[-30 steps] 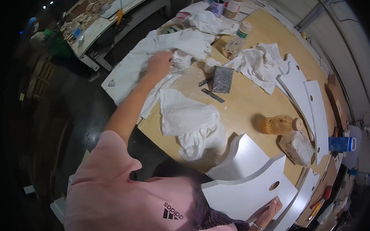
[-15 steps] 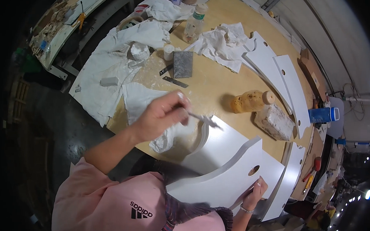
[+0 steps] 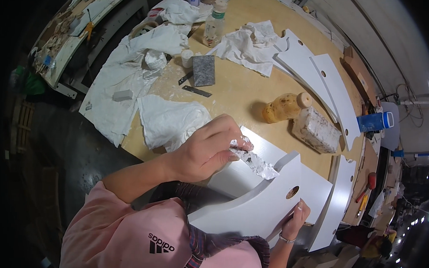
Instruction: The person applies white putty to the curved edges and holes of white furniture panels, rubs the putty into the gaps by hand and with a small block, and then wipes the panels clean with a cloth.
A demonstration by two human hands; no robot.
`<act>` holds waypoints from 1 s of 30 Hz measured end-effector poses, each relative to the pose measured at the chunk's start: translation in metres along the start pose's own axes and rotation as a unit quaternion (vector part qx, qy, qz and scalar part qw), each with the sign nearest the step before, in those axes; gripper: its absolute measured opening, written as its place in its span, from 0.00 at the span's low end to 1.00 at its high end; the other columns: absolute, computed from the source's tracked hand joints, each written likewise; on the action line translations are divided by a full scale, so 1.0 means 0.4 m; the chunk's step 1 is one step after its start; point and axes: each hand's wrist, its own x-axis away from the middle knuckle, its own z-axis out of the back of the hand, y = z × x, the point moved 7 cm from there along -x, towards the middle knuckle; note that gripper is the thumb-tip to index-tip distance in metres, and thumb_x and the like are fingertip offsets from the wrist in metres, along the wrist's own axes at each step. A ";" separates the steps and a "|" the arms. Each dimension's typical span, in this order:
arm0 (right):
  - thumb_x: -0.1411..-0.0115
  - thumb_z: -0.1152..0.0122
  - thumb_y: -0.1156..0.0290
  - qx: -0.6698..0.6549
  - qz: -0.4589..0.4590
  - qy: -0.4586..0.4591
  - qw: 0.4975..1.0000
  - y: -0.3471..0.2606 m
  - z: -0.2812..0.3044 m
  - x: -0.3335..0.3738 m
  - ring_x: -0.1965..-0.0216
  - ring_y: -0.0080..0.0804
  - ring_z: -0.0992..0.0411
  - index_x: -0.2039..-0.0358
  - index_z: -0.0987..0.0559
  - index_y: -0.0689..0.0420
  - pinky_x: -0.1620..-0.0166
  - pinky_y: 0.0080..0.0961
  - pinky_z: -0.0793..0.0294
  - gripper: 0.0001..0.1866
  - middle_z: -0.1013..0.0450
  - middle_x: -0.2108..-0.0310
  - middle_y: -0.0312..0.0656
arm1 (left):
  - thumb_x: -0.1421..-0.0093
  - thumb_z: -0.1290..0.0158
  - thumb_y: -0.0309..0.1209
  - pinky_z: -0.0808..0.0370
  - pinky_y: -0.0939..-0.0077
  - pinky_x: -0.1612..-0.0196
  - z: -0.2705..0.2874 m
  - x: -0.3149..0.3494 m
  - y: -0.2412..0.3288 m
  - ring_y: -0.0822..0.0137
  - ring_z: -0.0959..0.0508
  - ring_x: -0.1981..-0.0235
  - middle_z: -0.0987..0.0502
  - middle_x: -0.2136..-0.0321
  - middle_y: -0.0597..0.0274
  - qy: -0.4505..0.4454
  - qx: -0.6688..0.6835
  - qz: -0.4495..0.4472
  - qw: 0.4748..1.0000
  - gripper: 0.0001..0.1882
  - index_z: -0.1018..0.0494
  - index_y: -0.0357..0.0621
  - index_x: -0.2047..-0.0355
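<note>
My left hand (image 3: 211,148) pinches a thin blade (image 3: 256,164) caked with white paste. The blade's tip lies at the curved upper edge of a white shaped panel (image 3: 250,206), apparently touching it. This panel has an oval hole (image 3: 292,192) and is tilted up in front of me. My right hand (image 3: 296,219) grips its right edge, thumb on the near face and the other fingers mostly hidden behind. Beneath it, another white panel (image 3: 316,185) lies on the table. White paste also marks the fingers of my left hand.
On the tan table (image 3: 244,102) are a bottle of amber liquid (image 3: 286,108), a paste-stained block (image 3: 316,130), a grey abrasive pad (image 3: 204,71), dark blades (image 3: 197,91), a clear bottle (image 3: 214,27) and white cloths (image 3: 170,120). More white panels (image 3: 336,91) line the right side.
My left hand has come down and to the right, bringing the pasted blade to the panel's curved edge. My right hand keeps its hold on the panel.
</note>
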 end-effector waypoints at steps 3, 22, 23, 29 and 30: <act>0.39 0.53 0.67 0.001 0.001 -0.008 1.000 -0.006 -0.003 -0.001 0.78 0.18 0.53 0.82 0.41 0.61 0.75 0.25 0.56 0.18 0.52 0.83 0.29 | 0.53 0.48 0.13 0.30 0.68 0.62 0.004 -0.002 0.011 0.55 0.29 0.66 0.32 0.67 0.52 -0.001 -0.011 -0.018 1.000 0.16 0.29 0.33 0.61; 0.40 0.53 0.65 0.011 -0.012 -0.008 1.000 -0.003 -0.009 -0.008 0.77 0.19 0.52 0.80 0.38 0.64 0.75 0.24 0.55 0.17 0.51 0.82 0.28 | 0.53 0.47 0.14 0.32 0.69 0.66 0.018 -0.008 -0.002 0.57 0.30 0.70 0.30 0.70 0.52 0.036 -0.065 -0.048 0.996 0.15 0.29 0.33 0.63; 0.40 0.53 0.65 0.012 -0.009 -0.009 1.000 -0.007 -0.013 -0.014 0.77 0.19 0.52 0.80 0.38 0.64 0.75 0.24 0.55 0.17 0.51 0.82 0.28 | 0.53 0.47 0.14 0.32 0.69 0.66 0.019 -0.012 -0.001 0.57 0.30 0.70 0.30 0.70 0.52 0.038 -0.066 -0.050 0.996 0.15 0.29 0.33 0.63; 0.40 0.52 0.66 -0.012 -0.029 -0.002 1.000 0.035 0.009 0.004 0.74 0.20 0.48 0.77 0.34 0.66 0.71 0.24 0.49 0.16 0.46 0.79 0.31 | 0.53 0.46 0.14 0.32 0.69 0.66 0.023 -0.024 -0.006 0.57 0.30 0.70 0.30 0.69 0.52 0.046 -0.064 -0.048 0.996 0.14 0.30 0.33 0.63; 0.39 0.51 0.66 -0.018 -0.032 0.034 0.999 0.050 0.021 0.012 0.70 0.22 0.44 0.72 0.31 0.68 0.66 0.25 0.45 0.15 0.42 0.74 0.34 | 0.53 0.46 0.15 0.32 0.69 0.66 0.017 -0.025 0.002 0.57 0.30 0.70 0.30 0.69 0.52 0.036 -0.060 -0.056 0.996 0.15 0.30 0.34 0.63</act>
